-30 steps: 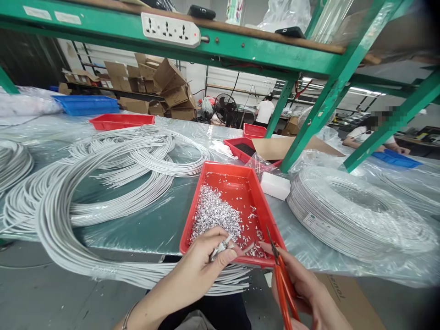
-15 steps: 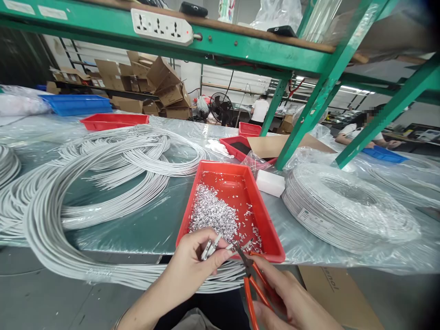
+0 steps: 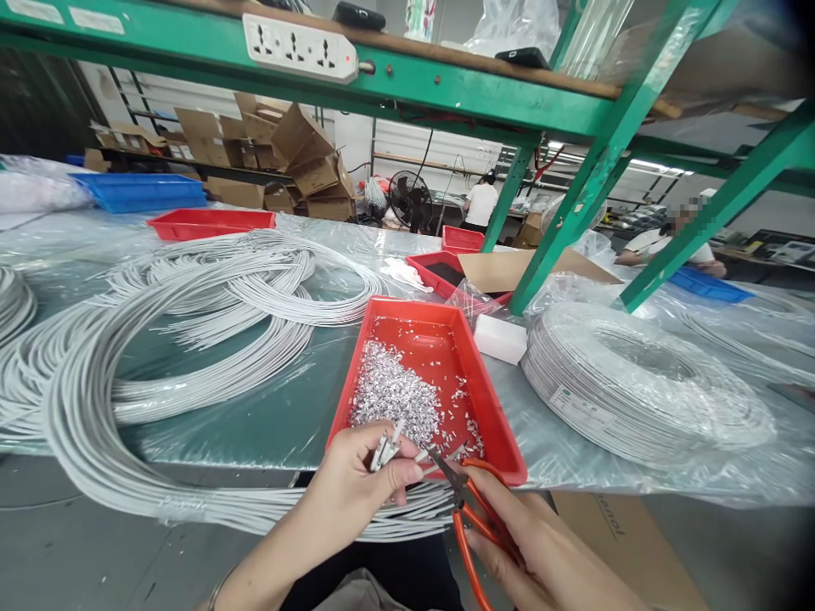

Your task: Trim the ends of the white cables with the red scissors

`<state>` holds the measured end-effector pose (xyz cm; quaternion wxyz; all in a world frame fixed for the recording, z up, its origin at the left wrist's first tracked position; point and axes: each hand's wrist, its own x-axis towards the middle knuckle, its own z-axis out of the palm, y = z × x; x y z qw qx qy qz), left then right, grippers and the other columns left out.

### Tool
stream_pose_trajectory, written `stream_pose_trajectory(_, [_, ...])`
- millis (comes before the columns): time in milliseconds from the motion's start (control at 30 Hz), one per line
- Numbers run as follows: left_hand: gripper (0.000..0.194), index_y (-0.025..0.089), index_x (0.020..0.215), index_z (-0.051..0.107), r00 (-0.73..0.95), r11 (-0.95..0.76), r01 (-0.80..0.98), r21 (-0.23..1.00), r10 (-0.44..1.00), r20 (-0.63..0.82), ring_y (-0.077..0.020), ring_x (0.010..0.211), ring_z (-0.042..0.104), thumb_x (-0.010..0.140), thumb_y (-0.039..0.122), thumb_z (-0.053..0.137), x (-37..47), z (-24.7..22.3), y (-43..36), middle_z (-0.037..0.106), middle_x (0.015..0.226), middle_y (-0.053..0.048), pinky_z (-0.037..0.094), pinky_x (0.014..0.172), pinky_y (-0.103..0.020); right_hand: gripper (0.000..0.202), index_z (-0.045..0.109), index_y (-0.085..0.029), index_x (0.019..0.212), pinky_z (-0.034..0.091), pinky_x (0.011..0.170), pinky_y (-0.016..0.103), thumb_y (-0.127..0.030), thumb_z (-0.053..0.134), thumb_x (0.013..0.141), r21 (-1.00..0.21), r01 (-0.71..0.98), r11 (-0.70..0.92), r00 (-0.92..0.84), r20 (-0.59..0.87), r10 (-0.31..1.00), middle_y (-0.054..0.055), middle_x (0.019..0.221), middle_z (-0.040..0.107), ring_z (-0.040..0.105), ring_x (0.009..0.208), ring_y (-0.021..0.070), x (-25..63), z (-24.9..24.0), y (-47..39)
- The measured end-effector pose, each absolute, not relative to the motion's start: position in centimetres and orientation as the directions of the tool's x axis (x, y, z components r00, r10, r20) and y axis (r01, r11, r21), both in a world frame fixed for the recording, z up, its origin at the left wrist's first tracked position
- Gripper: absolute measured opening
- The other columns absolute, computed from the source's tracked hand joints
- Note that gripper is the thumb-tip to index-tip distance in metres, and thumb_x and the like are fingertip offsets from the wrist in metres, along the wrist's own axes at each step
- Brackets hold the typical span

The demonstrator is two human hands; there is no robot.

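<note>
Pinching a few white cable ends (image 3: 386, 447) between thumb and fingers, the left hand (image 3: 356, 492) holds them just over the near rim of the red tray (image 3: 503, 441), so the tips stick out toward the cutters. The right hand (image 3: 541, 552) grips the orange-handled cutters (image 3: 474, 518), fingers wrapped round the handles, with the blades meeting a cable tip over the tray. Silvery offcuts (image 3: 398, 395) lie heaped inside the tray, seemingly placed to catch them. The cables trail below the worktop (image 3: 273, 424) edge from loose coils (image 3: 191, 322) at left.
</note>
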<state>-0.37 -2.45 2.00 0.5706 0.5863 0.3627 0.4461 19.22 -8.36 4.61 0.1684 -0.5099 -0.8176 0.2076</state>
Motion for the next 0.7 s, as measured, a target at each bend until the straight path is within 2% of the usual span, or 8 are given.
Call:
stream_pose_trajectory(167, [0.029,0.015,0.064,0.057,0.505,-0.01,-0.156,0.988,0.859,0.088,-0.0114,0.041,0.055,0.076,0.042,0.057,-0.9,2.0,-2.3,0.057,0.054,0.0,0.044,0.048,-0.024,0.036,0.048,-0.02,0.119,0.054,0.067,0.034,-0.021,0.038,0.085,-0.504,0.777,0.376,-0.401,0.063,0.914,0.012,0.098,0.064,0.062,0.083,0.0257,19.2,5.2,-8.3])
stream_pose_trajectory(267, [0.032,0.015,0.064,0.057,0.561,-0.014,-0.163,0.987,0.821,0.105,-0.0113,0.039,0.052,0.079,0.043,0.053,-1.1,2.1,-2.3,0.053,0.046,0.002,0.045,0.054,-0.026,0.036,0.051,-0.026,0.117,0.052,0.071,0.031,-0.018,0.044,0.083,-0.586,0.73,0.353,-0.366,0.102,0.925,0.008,0.101,0.063,0.061,0.086,0.0233,19.2,5.6,-8.3])
stream_pose_trajectory(333, [0.032,0.015,0.065,0.057,0.547,-0.042,-0.156,0.987,0.828,0.121,-0.0114,0.04,0.052,0.081,0.043,0.052,-1.1,2.1,-2.4,0.052,0.044,0.002,0.045,0.055,-0.026,0.031,0.058,-0.026,0.108,0.05,0.072,0.03,-0.018,0.049,0.08,-0.688,0.65,0.324,-0.331,0.127,0.935,0.006,0.093,0.065,0.061,0.081,0.0217,19.1,5.5,-8.3])
stream_pose_trajectory(433, [0.029,0.016,0.07,0.056,0.507,-0.068,-0.12,0.991,0.854,0.12,-0.0106,0.041,0.051,0.082,0.041,0.05,-0.9,1.8,-2.8,0.051,0.049,0.003,0.043,0.049,-0.023,0.022,0.062,-0.021,0.099,0.048,0.06,0.026,-0.025,0.056,0.078,-0.892,0.402,0.206,-0.238,0.116,0.964,0.003,0.072,0.062,0.058,0.062,0.0168,18.4,4.5,-8.0])
stream_pose_trajectory(500, [0.026,0.016,0.072,0.055,0.51,-0.094,-0.066,0.993,0.852,0.115,-0.0098,0.042,0.05,0.084,0.037,0.047,-0.7,1.5,-3.1,0.05,0.051,0.003,0.041,0.047,-0.021,0.023,0.061,-0.017,0.094,0.04,0.044,0.021,-0.031,0.061,0.077,-0.975,0.188,0.121,-0.183,0.087,0.979,-0.003,0.055,0.054,0.047,0.044,0.0106,17.5,3.5,-7.4])
stream_pose_trajectory(600, [0.022,0.017,0.069,0.054,0.519,-0.181,0.035,0.983,0.844,0.137,-0.0087,0.046,0.05,0.086,0.027,0.044,-0.4,1.3,-3.4,0.05,0.056,0.003,0.041,0.048,-0.019,0.024,0.059,-0.015,0.071,0.022,0.035,0.019,-0.038,0.064,0.075,-0.995,-0.054,0.089,-0.161,0.097,0.982,-0.008,0.039,0.041,0.029,0.032,0.0056,15.8,2.3,-6.1])
stream_pose_trajectory(700, [0.018,0.017,0.07,0.054,0.513,-0.236,0.066,0.97,0.842,0.17,-0.0075,0.047,0.048,0.084,0.018,0.044,-0.3,1.4,-3.5,0.051,0.061,0.003,0.041,0.048,-0.018,0.032,0.051,-0.017,0.057,0.017,0.037,0.02,-0.038,0.065,0.076,-0.938,-0.343,-0.04,-0.222,0.039,0.974,-0.01,0.033,0.036,0.023,0.032,0.0049,14.8,1.5,-5.1])
